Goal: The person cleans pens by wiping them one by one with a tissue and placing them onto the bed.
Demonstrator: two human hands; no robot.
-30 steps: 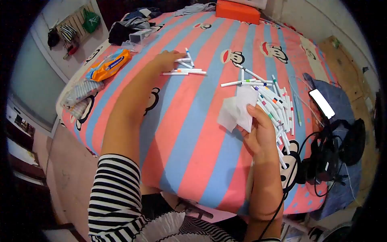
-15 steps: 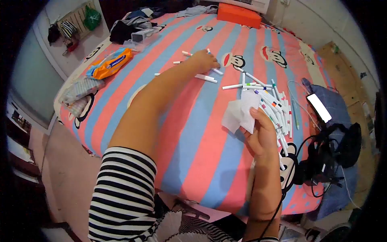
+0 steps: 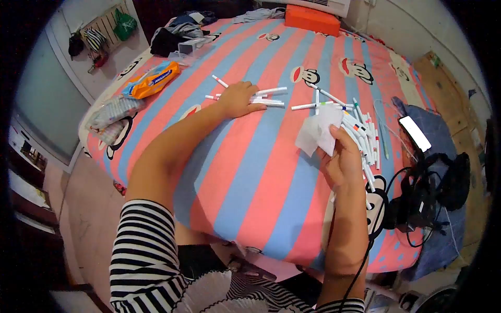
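Note:
Several white marker pens (image 3: 271, 102) lie roughly side by side on the striped bedspread, beneath my left hand (image 3: 240, 100). Its thumb and fingers are around the middle of this bunch, and pen ends stick out on both sides; the fingertips are partly hidden. A folded white wipe (image 3: 329, 128) is pinched in my right hand (image 3: 342, 156), held just above the near-left side of a larger pile of markers (image 3: 360, 138). Coloured bands show on many of those pens. One marker (image 3: 220, 81) lies at an angle to the left-hand bunch.
An orange-and-blue wipes packet (image 3: 156, 81) and a clear bag (image 3: 117, 112) sit at the left. A lit phone (image 3: 415, 133) and black cabled gear (image 3: 417, 206) are at the right. An orange box (image 3: 312, 21) stands at the far edge, with clothes (image 3: 175, 36) further left.
My left hand has drawn back to the left and nearer, and the scattered markers there now lie closer together. The right hand still holds the wipe, with little movement.

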